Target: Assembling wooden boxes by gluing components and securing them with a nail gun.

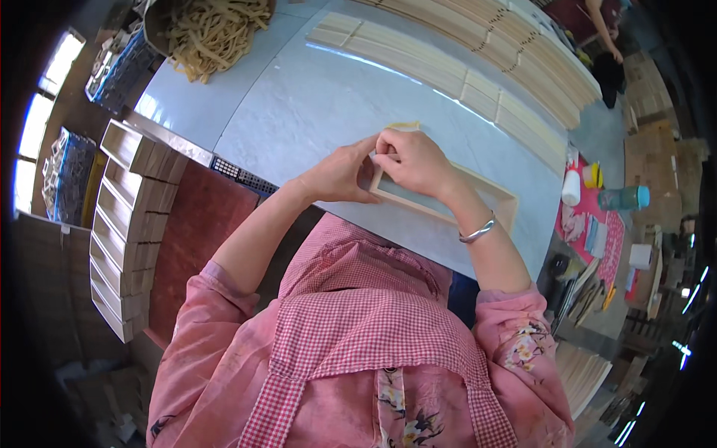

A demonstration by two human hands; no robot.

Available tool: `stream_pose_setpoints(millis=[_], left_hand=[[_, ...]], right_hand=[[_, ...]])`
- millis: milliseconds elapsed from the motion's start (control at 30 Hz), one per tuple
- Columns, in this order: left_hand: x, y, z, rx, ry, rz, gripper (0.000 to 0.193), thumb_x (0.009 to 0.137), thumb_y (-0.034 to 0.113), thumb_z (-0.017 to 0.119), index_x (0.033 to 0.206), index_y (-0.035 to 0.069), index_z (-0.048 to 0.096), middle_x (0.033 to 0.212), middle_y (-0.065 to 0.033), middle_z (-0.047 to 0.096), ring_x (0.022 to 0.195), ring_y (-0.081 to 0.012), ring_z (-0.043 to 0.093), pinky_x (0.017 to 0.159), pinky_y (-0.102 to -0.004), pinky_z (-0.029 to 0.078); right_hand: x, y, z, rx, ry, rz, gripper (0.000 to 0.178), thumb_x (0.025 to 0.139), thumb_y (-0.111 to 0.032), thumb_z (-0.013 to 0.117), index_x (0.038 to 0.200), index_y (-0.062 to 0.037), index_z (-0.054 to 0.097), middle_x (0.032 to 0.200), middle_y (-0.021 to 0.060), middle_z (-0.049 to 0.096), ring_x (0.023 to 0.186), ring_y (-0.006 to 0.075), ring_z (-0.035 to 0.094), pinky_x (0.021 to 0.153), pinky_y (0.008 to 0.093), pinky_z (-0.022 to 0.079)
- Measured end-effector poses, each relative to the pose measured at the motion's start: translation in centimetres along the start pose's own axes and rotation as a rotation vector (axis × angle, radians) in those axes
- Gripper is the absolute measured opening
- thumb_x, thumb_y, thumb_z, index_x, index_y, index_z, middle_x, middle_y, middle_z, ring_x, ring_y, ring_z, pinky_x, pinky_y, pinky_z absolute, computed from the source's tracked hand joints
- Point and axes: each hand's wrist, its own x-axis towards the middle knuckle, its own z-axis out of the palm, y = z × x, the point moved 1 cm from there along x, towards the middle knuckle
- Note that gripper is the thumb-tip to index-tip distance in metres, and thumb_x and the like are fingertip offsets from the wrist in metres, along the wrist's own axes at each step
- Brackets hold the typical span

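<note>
A shallow rectangular frame of pale wood [479, 181] lies on the table near its front edge, open in the middle so the tabletop shows through. My left hand [342, 173] is closed round its left end, thumb on the near side and fingers on the far side. Over that same end, my right hand [412, 158] is closed with its fingers curled together against the left fingertips; whatever is between them is hidden. Just beyond the right knuckles shows a bit of yellow band or strip [404, 125].
Tan bands [213, 33] fill a container at the far left of the pale table [299, 112]. Rows of thin wooden slats [418, 67] lie along its far side. Box frames [123, 231] are stacked at left. At right are a green bottle [624, 198] and another person's arm [601, 30].
</note>
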Motion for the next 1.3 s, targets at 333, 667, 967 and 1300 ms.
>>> stream_pose_setpoints(millis=[333,667,967,1300], left_hand=[[1.7,-2.6,0.8,0.35,0.221,0.172,0.096,0.055,0.027,0.091,0.137,0.005,0.046,0.124,-0.0122,0.06,0.112,-0.0285,0.055,0.102,-0.0428,0.041],[0.5,-1.8,-0.4,0.336,0.207,0.174,0.102,0.052,0.034,0.091,0.138,0.007,0.044,0.123,-0.0121,0.059,0.108,-0.0306,0.055,0.103,-0.0433,0.039],[2.0,-0.6,0.4,0.324,0.176,0.183,0.101,0.053,0.033,0.09,0.139,0.006,0.044,0.126,-0.0119,0.059,0.108,-0.031,0.055,0.102,-0.0425,0.04],[0.6,-1.5,-0.1,0.331,0.18,0.162,0.103,0.054,0.033,0.089,0.141,0.005,0.043,0.131,-0.0127,0.058,0.112,-0.0318,0.054,0.107,-0.0438,0.037]], right_hand=[[-7.7,-7.2,3.1,-0.291,-0.041,0.031,0.02,0.092,-0.025,0.064,0.097,-0.0053,0.063,0.076,0.0107,0.065,0.06,0.0326,0.062,0.057,0.0424,0.05],[-15.7,-3.7,5.1,-0.172,0.33,0.015,0.02,0.093,-0.015,0.064,0.109,-0.0046,0.062,0.082,0.0075,0.063,0.065,0.0293,0.062,0.06,0.0374,0.051],[-9.8,-3.6,7.1,-0.208,0.219,-0.077,0.013,0.092,-0.014,0.064,0.102,-0.0055,0.064,0.083,0.0079,0.063,0.066,0.029,0.062,0.06,0.0363,0.05],[-23.1,0.9,-0.4,-0.271,0.541,0.297,0.003,0.088,-0.006,0.066,0.087,-0.0058,0.069,0.068,0.0074,0.061,0.055,0.0242,0.055,0.051,0.0353,0.045]])
